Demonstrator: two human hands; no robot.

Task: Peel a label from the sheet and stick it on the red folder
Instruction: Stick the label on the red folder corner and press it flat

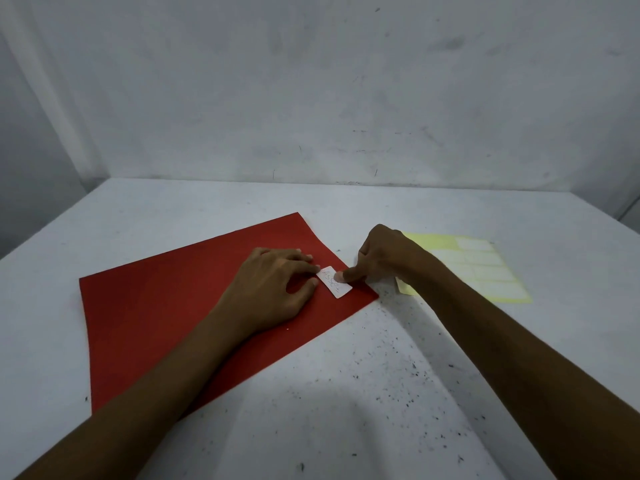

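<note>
The sticking step is finishing: the label [335, 281] is lying on the red folder [194, 306] near its right corner, the left hand [273, 289] loosely spread steadying, the right hand [384, 258] pressing empty, a firm smoothing rub seemingly needed next.

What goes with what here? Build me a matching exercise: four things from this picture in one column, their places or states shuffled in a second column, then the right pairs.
Column one:
1. white label
2. red folder
3. label sheet
4. left hand

Column two:
A. flat on the table at an angle, under both hands
B. yellow backing, lying to the right behind the right hand
C. resting on the folder, fingertips at the label's left edge
D. near the folder's right corner, with handwriting, pressed by a right fingertip

Pairs: 1-D, 2-A, 3-B, 4-C
</note>
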